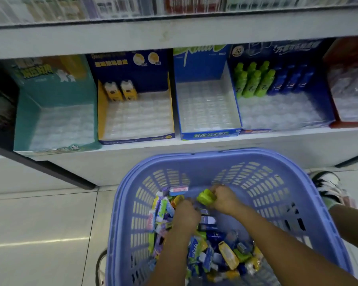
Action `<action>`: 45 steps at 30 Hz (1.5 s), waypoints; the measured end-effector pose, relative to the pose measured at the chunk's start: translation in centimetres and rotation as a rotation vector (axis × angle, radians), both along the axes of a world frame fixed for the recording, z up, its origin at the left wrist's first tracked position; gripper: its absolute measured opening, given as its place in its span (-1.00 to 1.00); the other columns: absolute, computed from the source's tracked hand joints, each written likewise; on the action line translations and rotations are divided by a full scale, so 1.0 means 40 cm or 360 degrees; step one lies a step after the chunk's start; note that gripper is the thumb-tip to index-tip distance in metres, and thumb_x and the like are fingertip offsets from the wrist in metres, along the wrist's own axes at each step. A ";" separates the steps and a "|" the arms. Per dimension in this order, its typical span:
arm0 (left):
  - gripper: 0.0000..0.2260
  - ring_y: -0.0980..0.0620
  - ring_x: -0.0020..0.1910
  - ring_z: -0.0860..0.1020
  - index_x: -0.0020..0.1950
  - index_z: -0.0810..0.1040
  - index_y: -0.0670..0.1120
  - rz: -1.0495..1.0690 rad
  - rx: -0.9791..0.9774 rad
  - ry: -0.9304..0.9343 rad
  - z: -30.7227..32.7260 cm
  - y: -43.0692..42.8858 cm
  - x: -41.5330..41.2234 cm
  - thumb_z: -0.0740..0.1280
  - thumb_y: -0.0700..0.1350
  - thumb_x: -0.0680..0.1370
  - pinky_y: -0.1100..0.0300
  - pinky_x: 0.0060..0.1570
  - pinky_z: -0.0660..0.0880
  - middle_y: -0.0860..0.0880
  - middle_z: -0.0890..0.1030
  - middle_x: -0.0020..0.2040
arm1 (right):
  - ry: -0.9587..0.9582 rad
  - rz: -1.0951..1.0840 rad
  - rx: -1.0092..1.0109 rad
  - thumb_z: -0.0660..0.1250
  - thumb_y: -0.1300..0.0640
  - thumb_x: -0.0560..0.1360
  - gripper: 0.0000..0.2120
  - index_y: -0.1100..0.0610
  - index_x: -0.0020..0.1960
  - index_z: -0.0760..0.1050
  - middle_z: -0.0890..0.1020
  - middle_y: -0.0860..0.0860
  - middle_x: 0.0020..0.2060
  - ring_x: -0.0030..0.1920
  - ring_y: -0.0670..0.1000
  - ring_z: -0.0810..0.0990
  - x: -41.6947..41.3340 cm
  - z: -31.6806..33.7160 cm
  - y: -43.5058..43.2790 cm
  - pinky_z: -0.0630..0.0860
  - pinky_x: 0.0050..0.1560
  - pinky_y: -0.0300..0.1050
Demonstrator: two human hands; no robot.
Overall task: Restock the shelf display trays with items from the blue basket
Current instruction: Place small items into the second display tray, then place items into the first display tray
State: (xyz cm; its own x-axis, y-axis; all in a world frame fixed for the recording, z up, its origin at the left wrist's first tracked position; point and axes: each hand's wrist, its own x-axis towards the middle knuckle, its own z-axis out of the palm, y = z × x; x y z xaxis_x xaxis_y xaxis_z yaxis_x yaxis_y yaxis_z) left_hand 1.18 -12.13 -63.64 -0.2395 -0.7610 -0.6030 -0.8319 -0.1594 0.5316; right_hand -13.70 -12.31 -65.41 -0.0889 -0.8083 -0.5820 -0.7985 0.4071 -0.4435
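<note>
From the head view, the blue basket (215, 156) is moulded plastic with slotted, lattice-like walls and a smooth rounded rim. Both hands are inside it. It holds a loose heap of small packets (219, 252), glossy boxes and wrappers in blue, yellow, green and lilac.

The right hand (225, 200) has its fingers curled round a lime-green item (206, 197), a small, shiny, blocky piece held just above the heap. The left hand (186, 215) is just beside it, back upward, with its fingers dipped among the packets. Whether it grips anything cannot be told.

Beyond the hands, past the basket's far rim, cardboard display trays sit in a row on a white shelf (194, 141), each lined with a clear dimpled plastic insert. The teal tray (29, 120) is far to the left of the hands. The navy-and-yellow tray (136, 139) carries two yellow cartons (120, 90) at its back. The blue tray (209, 135) is straight ahead of the hands. To their right, a dark blue tray (322, 104) holds upright green bottles (252, 79) and blue bottles (291, 79). A red tray (335, 120) is further right.

Glossy pale floor tiles (39, 223) lie to the left of the hands.
</note>
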 end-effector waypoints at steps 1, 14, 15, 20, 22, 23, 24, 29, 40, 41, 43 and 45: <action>-0.85 -0.06 -0.18 0.48 -0.08 0.50 -0.18 0.0097 0.0046 0.0153 0.015 -0.004 0.003 0.19 -0.15 0.60 0.12 -0.15 0.36 -0.17 0.52 -0.13 | -0.0250 -0.0156 0.0040 0.47 0.15 0.38 -0.76 0.20 0.00 0.53 0.61 0.14 -0.10 -0.09 0.01 0.58 -0.003 0.028 0.002 0.50 -0.05 -0.11; -0.79 0.11 -0.22 0.59 0.08 0.56 -0.13 0.0298 0.0572 0.1269 0.304 -0.096 0.097 0.36 -0.05 0.52 0.25 -0.12 0.59 -0.05 0.62 -0.10 | -0.1100 -0.0261 -0.0066 0.36 0.41 0.44 -0.64 0.19 0.18 0.41 0.57 0.21 -0.24 -0.31 0.01 0.62 0.049 0.475 -0.005 0.63 -0.19 -0.19; -0.81 0.07 -0.17 0.59 0.09 0.57 -0.11 0.0278 0.0556 0.1362 0.330 -0.100 0.109 0.34 -0.05 0.54 0.20 -0.07 0.59 -0.05 0.63 -0.09 | -0.1175 -0.0261 -0.0098 0.35 0.41 0.45 -0.62 0.12 0.18 0.39 0.57 0.20 -0.26 -0.34 -0.01 0.64 0.061 0.506 -0.004 0.64 -0.21 -0.20; -0.90 0.10 -0.27 0.58 0.03 0.56 -0.11 0.0393 0.0295 0.1624 0.459 -0.119 0.174 0.29 -0.14 0.56 0.28 -0.27 0.55 -0.04 0.61 -0.18 | -0.1369 -0.0393 -0.0450 0.24 0.34 0.54 -0.72 0.19 0.23 0.36 0.55 0.21 -0.22 -0.25 0.10 0.62 0.122 0.603 -0.015 0.63 -0.21 -0.17; -0.92 0.12 -0.42 0.55 -0.11 0.50 -0.12 0.0595 0.0176 0.1669 0.505 -0.129 0.203 0.26 -0.22 0.57 0.29 -0.41 0.50 -0.07 0.52 -0.28 | -0.1298 -0.0432 -0.0664 0.23 0.34 0.54 -0.78 0.21 0.17 0.41 0.54 0.15 -0.16 -0.20 0.03 0.59 0.142 0.617 -0.032 0.59 -0.16 -0.18; -0.88 0.11 -0.45 0.51 -0.17 0.47 -0.11 0.0697 0.0084 0.1675 0.523 -0.134 0.220 0.25 -0.24 0.57 0.29 -0.45 0.47 -0.06 0.48 -0.32 | -0.1190 -0.0398 -0.0775 0.27 0.33 0.53 -0.80 0.16 0.13 0.46 0.55 0.10 -0.13 -0.20 -0.03 0.56 0.152 0.624 -0.044 0.55 -0.13 -0.22; -0.85 0.12 -0.47 0.48 -0.20 0.45 -0.10 0.0774 -0.0036 0.1662 0.538 -0.137 0.240 0.25 -0.23 0.57 0.29 -0.47 0.42 -0.04 0.45 -0.35 | -0.1078 -0.0338 -0.0868 0.31 0.32 0.51 -0.80 0.10 0.07 0.50 0.56 0.05 -0.12 -0.20 -0.07 0.53 0.163 0.631 -0.060 0.50 -0.11 -0.28; -0.87 0.17 -0.47 0.39 -0.16 0.46 -0.01 0.1011 -0.0588 0.1455 0.558 -0.149 0.359 0.33 -0.02 0.55 0.29 -0.46 0.36 0.19 0.42 -0.51 | -0.0869 -0.0105 -0.1136 0.44 0.24 0.42 -0.74 -0.11 -0.05 0.53 0.56 -0.07 -0.21 -0.28 -0.15 0.49 0.251 0.677 -0.170 0.47 -0.30 -0.37; -0.79 0.01 -0.04 0.46 0.13 0.52 -0.04 0.1378 -0.1306 0.0794 0.490 -0.195 0.456 0.38 -0.07 0.51 0.31 -0.12 0.31 -0.03 0.46 0.06 | -0.0596 0.0165 -0.1542 0.41 0.26 0.43 -0.71 0.18 0.14 0.51 0.62 0.06 -0.06 -0.15 -0.03 0.57 0.479 0.669 -0.398 0.46 -0.11 -0.28; -0.79 0.06 -0.04 0.44 0.14 0.52 -0.02 0.1402 -0.1348 0.0776 0.486 -0.196 0.460 0.37 -0.08 0.51 0.37 -0.13 0.28 0.00 0.43 0.08 | -0.0509 0.0231 -0.1537 0.40 0.24 0.44 -0.69 0.17 0.17 0.51 0.63 0.07 -0.01 -0.10 0.02 0.58 0.505 0.665 -0.415 0.45 -0.08 -0.25; -0.80 0.09 -0.05 0.44 0.13 0.52 0.01 0.1432 -0.1387 0.0746 0.478 -0.197 0.470 0.37 -0.07 0.51 0.37 -0.13 0.28 0.03 0.46 0.08 | -0.0412 0.0352 -0.1522 0.38 0.23 0.46 -0.67 0.15 0.22 0.50 0.62 0.10 0.07 0.03 0.08 0.59 0.560 0.663 -0.452 0.47 0.03 -0.21; -0.83 0.02 -0.06 0.49 0.09 0.53 0.02 0.1476 -0.1359 0.0806 0.470 -0.201 0.481 0.37 -0.07 0.51 0.26 -0.12 0.35 0.00 0.53 0.03 | -0.0415 0.0454 -0.1498 0.36 0.27 0.47 -0.65 0.19 0.24 0.48 0.61 0.13 0.12 0.11 0.11 0.58 0.613 0.661 -0.487 0.46 0.12 -0.17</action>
State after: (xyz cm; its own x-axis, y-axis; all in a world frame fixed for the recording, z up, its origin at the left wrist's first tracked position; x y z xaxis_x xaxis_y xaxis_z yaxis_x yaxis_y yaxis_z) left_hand 20.40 -20.15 -44.83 0.5080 -0.8508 0.1344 -0.2850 -0.0188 0.9583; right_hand 10.83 -31.78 -38.98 0.2173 -0.9194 0.3278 -0.6437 -0.3874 -0.6600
